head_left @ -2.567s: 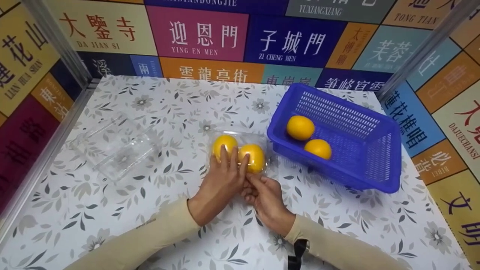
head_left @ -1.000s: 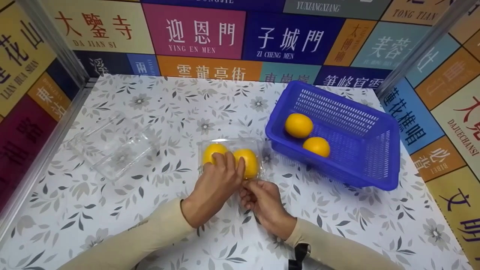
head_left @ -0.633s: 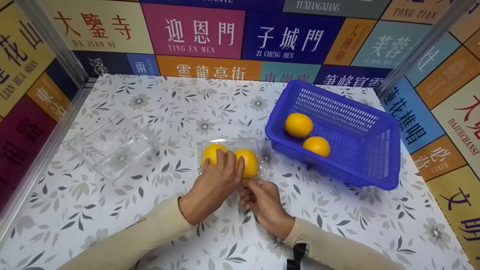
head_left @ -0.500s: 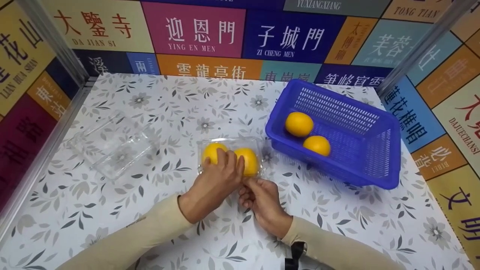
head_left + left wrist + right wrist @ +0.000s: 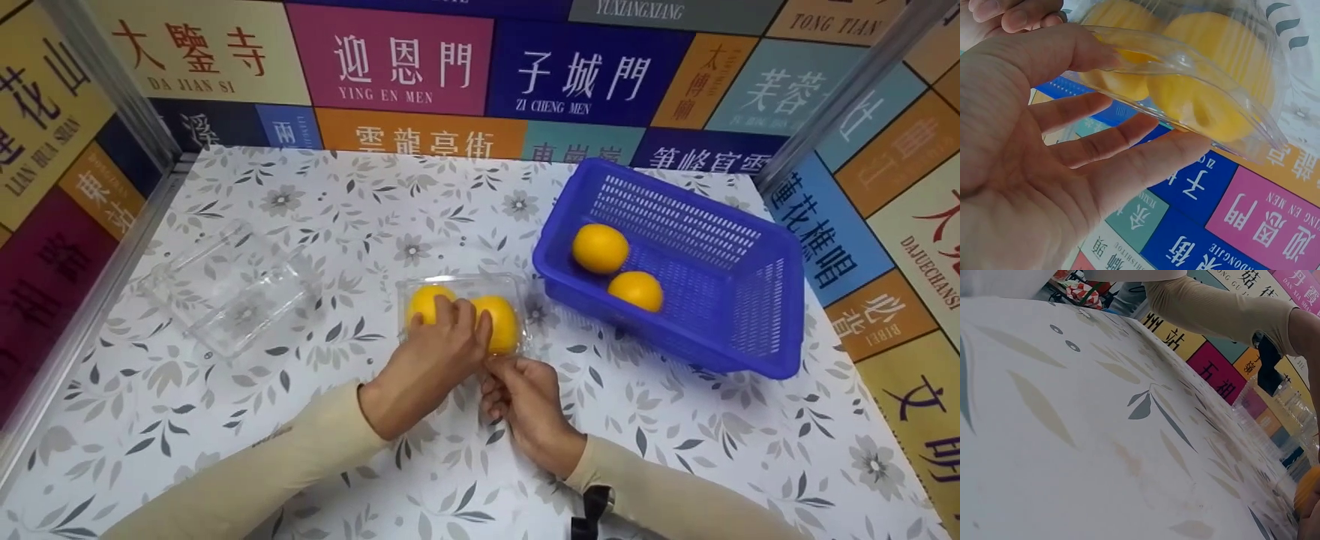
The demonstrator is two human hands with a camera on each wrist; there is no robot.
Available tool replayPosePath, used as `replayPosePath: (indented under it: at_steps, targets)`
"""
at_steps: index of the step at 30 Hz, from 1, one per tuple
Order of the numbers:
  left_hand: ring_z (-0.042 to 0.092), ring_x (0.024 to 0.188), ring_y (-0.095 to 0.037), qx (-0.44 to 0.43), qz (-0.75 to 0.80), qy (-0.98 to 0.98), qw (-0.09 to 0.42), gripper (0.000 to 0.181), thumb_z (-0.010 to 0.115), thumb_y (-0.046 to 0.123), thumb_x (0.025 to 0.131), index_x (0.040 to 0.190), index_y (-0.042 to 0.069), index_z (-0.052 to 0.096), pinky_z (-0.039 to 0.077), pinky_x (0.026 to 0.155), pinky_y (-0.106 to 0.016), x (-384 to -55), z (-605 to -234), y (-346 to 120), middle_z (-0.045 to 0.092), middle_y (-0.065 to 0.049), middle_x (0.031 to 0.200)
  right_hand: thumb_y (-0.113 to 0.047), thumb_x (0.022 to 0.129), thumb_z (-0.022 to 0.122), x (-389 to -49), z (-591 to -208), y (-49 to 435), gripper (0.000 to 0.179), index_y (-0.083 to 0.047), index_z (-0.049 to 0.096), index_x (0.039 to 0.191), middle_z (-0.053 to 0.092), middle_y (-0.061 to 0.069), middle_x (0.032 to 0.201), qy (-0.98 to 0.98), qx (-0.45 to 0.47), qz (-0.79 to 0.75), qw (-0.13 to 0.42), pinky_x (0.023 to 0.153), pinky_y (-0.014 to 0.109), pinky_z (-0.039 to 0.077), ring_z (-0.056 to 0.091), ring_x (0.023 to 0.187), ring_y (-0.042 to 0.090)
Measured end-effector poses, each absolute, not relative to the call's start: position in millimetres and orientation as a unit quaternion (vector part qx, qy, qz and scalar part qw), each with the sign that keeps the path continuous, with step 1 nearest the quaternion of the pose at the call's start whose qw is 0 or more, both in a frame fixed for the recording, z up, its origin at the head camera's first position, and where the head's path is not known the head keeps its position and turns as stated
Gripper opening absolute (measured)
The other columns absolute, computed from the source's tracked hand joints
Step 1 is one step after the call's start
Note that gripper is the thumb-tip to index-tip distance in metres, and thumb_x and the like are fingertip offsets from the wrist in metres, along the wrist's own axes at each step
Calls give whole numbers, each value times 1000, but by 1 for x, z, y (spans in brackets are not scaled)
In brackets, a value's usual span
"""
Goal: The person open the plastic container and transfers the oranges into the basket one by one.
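Observation:
A clear plastic clamshell box (image 5: 466,280) holds two oranges, the left orange (image 5: 427,301) and the right orange (image 5: 501,324), mid-table in the head view. My left hand (image 5: 427,367) reaches over its near side with bent fingers. In the left wrist view the thumb lies along one side of the box's bowed plastic rim (image 5: 1224,90) and the fingers touch the other side. Close to the near right corner, my right hand (image 5: 532,409) has its thumb and curled index finger together at the edge. What they pinch there is mostly hidden. The right wrist view catches only part of a hand.
A purple-blue slotted basket (image 5: 784,367) stands right of the box, holding an upper orange (image 5: 600,248) and a lower orange (image 5: 636,291). Another clear plastic container (image 5: 244,315) lies at the left. Printed panels (image 5: 405,67) wall the flower-patterned table (image 5: 352,202) at the back and sides.
Since the earliest frame, the box has shifted slightly left and nearer, and my left fingers have gone from nearly straight to bent. In the last half second hardly anything moves.

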State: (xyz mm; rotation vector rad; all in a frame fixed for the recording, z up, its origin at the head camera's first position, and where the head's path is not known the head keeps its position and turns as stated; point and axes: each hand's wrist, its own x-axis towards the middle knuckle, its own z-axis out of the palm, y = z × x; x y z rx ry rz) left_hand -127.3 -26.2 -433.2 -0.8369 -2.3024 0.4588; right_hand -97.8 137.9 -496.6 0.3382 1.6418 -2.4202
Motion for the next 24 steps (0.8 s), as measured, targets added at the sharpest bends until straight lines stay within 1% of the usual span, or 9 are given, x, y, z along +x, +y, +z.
replayPosePath:
  at_steps: [4, 9, 12, 15, 17, 19, 21, 23, 24]
  targets:
    - [63, 78, -25, -334, 170, -875, 306, 11, 64, 1, 94, 98, 11, 63, 53, 51, -27, -130, -427, -28, 59, -10, 86, -6, 105, 66, -97, -497, 138, 23, 3, 67, 83, 65, 7, 67, 560, 109, -816, 95, 43, 22, 45, 58, 49, 12]
    - [60, 73, -22, -350, 156, -879, 283, 9, 73, 5, 96, 99, 10, 66, 52, 46, -22, -134, -421, -30, 59, -9, 84, -7, 105, 68, -97, -497, 139, 23, 7, 67, 86, 65, 7, 67, 559, 111, -816, 98, 43, 22, 46, 59, 48, 13]
    - [59, 73, -22, -363, 149, -879, 272, 12, 76, 6, 95, 98, 9, 65, 52, 44, -22, -137, -418, -32, 59, -9, 84, -7, 104, 68, -97, -497, 140, 23, 8, 67, 87, 65, 7, 66, 558, 111, -816, 102, 43, 22, 46, 59, 48, 12]
    - [60, 72, -21, -379, 133, -879, 257, 12, 76, 3, 94, 99, 7, 65, 53, 45, -23, -140, -411, -34, 60, -9, 83, -6, 105, 67, -96, -496, 140, 22, 7, 67, 86, 65, 7, 68, 554, 110, -819, 101, 43, 23, 47, 59, 49, 13]
    - [63, 72, -24, -393, 103, -887, 218, 16, 76, 0, 93, 106, 4, 67, 58, 49, -28, -145, -401, -38, 63, -12, 86, -6, 105, 67, -96, -496, 141, 22, 5, 67, 86, 65, 8, 69, 551, 110, -821, 103, 44, 23, 47, 60, 50, 13]
    - [68, 78, -30, -404, 58, -900, 151, 25, 76, -1, 95, 119, -1, 68, 64, 59, -35, -152, -386, -42, 67, -17, 93, -5, 106, 66, -96, -496, 142, 22, 3, 67, 86, 65, 9, 71, 546, 110, -824, 104, 44, 23, 48, 61, 50, 14]
    - [71, 84, -34, -405, 18, -910, 92, 34, 74, -3, 97, 130, -3, 68, 67, 68, -41, -161, -370, -48, 70, -21, 101, -6, 106, 67, -96, -496, 143, 21, 2, 67, 87, 66, 9, 72, 543, 111, -825, 107, 45, 23, 49, 61, 51, 15]
    - [73, 87, -36, -394, -9, -917, 68, 37, 72, -5, 99, 135, -3, 68, 68, 72, -44, -170, -359, -52, 72, -22, 106, -5, 107, 66, -96, -496, 143, 21, 2, 67, 87, 66, 9, 73, 541, 112, -827, 108, 46, 23, 49, 62, 52, 15]
    - [73, 87, -36, -386, -10, -919, 77, 37, 71, -6, 99, 136, -3, 68, 68, 72, -44, -174, -356, -54, 73, -22, 106, -5, 106, 66, -97, -496, 143, 21, 2, 67, 87, 66, 9, 73, 542, 113, -826, 107, 46, 23, 49, 62, 52, 15]
